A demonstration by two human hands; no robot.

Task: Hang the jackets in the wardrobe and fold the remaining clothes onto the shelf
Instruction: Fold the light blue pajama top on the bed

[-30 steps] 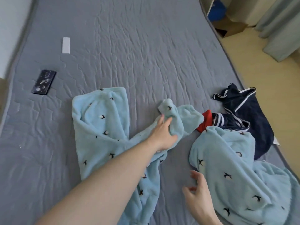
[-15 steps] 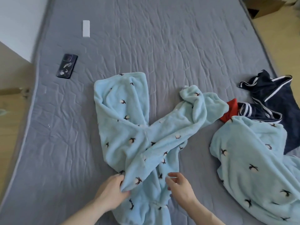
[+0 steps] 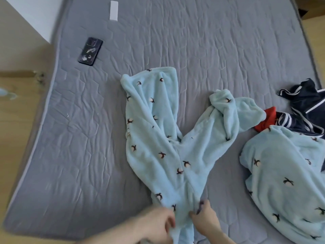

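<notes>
Light blue fleece pyjama trousers (image 3: 168,138) with small bird prints lie on the grey mattress (image 3: 193,41), legs spread in a V pointing away from me. At the near waist end, my left hand (image 3: 158,224) grips the fabric, blurred. Beside it my right hand (image 3: 204,217) pinches the same waist end. A matching blue fleece garment (image 3: 284,182) lies crumpled at the right. Behind that are a navy garment with white stripes (image 3: 309,106) and a red piece of cloth (image 3: 265,120).
A dark phone (image 3: 90,51) lies on the mattress at the far left, and a white rectangular object (image 3: 114,10) sits farther back. Wooden floor (image 3: 17,120) runs along the mattress's left edge. A cardboard box (image 3: 306,13) shows at the top right corner.
My left hand let go of the far trouser leg and came back to the waist end. Both hands now hold the waist. The view shifted left and down.
</notes>
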